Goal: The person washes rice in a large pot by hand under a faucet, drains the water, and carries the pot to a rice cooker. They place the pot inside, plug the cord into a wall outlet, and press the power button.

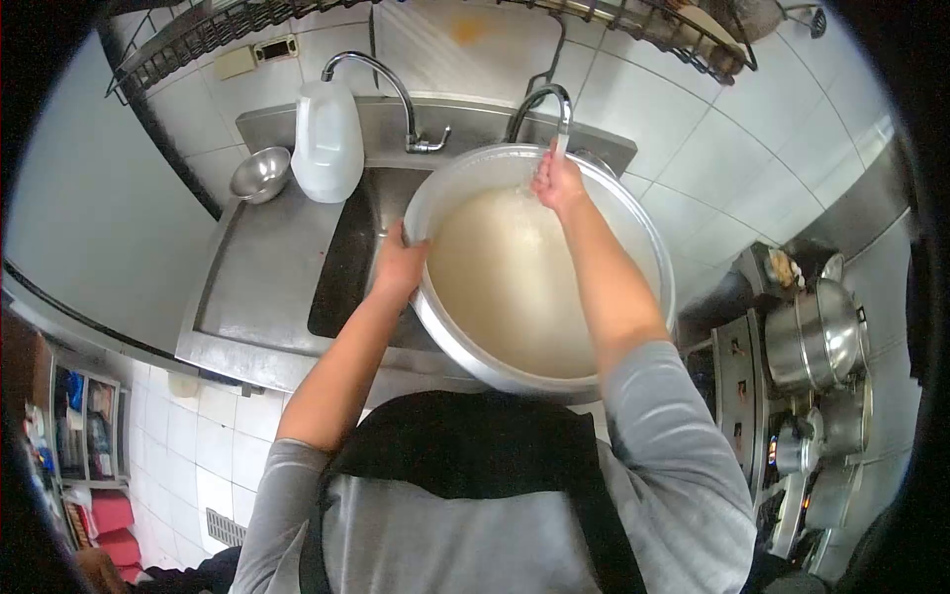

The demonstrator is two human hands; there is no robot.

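Observation:
A big round metal basin (447, 332) rests over the right part of the steel sink, holding cloudy, cream-coloured liquid (505, 287). My left hand (400, 261) grips the basin's left rim, thumb at the inner side. Over the far side of the basin, my right hand (558, 181) is closed just under the right faucet (550, 91), in its stream of water. Whether the right hand holds anything is hidden. The left faucet (396, 84) arches over a white plastic jug (328, 144) behind the sink bowl (346, 267).
A small metal bowl (261, 175) sits at the drainboard's (262, 272) back left corner. Wire racks (237, 38) hang along the wall above. At the right are a stove and large steel pots (813, 337). A shelf (89, 426) stands at the lower left.

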